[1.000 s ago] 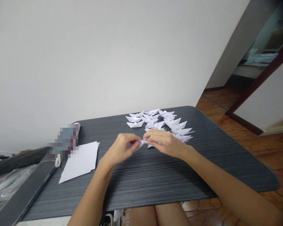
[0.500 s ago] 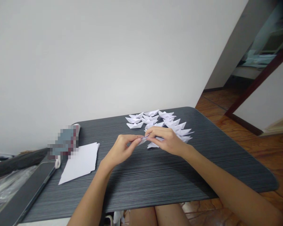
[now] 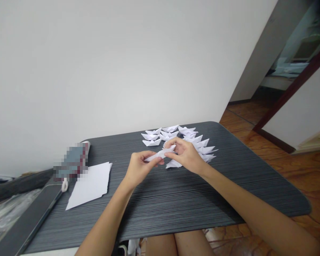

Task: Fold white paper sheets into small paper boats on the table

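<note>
A small white paper boat [image 3: 161, 154] is held above the table between both hands. My left hand [image 3: 141, 167] pinches its left end with thumb and fingers. At the other end, my right hand [image 3: 185, 154] grips it, fingers curled behind and thumb in front. Just beyond and to the right, several folded white paper boats [image 3: 151, 143] stand in rows on the dark table; my right hand hides some of them.
White paper sheets [image 3: 89, 186] lie stacked on the left of the dark striped table [image 3: 176, 206]. Behind them sits a pixelated object [image 3: 72, 161] with a white loop. A white wall [image 3: 122, 64] rises at the table's far edge.
The paper in my hands has turned so its broad side faces me, where before only a thin edge showed. My left hand has shifted slightly right, and my right fingers have lifted.
</note>
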Tool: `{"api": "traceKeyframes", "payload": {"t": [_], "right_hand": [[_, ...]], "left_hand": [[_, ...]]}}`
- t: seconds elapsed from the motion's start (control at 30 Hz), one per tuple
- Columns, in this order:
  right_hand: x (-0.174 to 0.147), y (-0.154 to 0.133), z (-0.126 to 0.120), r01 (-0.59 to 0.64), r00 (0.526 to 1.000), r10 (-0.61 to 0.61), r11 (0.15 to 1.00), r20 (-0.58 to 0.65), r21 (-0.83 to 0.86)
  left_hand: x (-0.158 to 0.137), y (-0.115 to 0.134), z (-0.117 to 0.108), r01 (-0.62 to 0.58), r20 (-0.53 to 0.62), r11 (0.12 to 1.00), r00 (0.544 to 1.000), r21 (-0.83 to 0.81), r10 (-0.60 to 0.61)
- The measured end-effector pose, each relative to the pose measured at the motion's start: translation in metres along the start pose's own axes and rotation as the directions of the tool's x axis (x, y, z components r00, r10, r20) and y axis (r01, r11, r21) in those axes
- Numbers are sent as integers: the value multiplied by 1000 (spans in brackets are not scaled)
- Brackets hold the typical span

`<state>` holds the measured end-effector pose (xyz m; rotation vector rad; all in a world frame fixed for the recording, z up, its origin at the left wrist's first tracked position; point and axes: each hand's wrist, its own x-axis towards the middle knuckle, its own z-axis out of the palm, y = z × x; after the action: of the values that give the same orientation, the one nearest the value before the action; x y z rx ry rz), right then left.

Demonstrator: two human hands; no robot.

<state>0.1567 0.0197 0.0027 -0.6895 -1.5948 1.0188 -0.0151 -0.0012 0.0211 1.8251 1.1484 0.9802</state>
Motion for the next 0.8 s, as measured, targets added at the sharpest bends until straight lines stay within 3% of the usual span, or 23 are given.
{"api": "traceKeyframes", "payload": {"t": [0.13,0.27,0.47,0.7,0.8], "right_hand": [[2,6,3,-258,965,262,946,5,198],[2,9,4,-404,914,403,894,46,196],[1,7,7,-433,900,431,879,56,197],[1,8,7,-408,912,394,898,115,161],[1,8,6,-401,913,384,907,136,133]], "left_hand": [[1,-1,0,60,20,996,998,-59,-59],[2,-2,0,97,56,994,994,-54,-94],[5,-3,-1,63,120,998,991,-11,-61],[6,-6,2,110,153,993,983,-44,-102],[5,-9,5,39,145,996,988,74,-49]]}}
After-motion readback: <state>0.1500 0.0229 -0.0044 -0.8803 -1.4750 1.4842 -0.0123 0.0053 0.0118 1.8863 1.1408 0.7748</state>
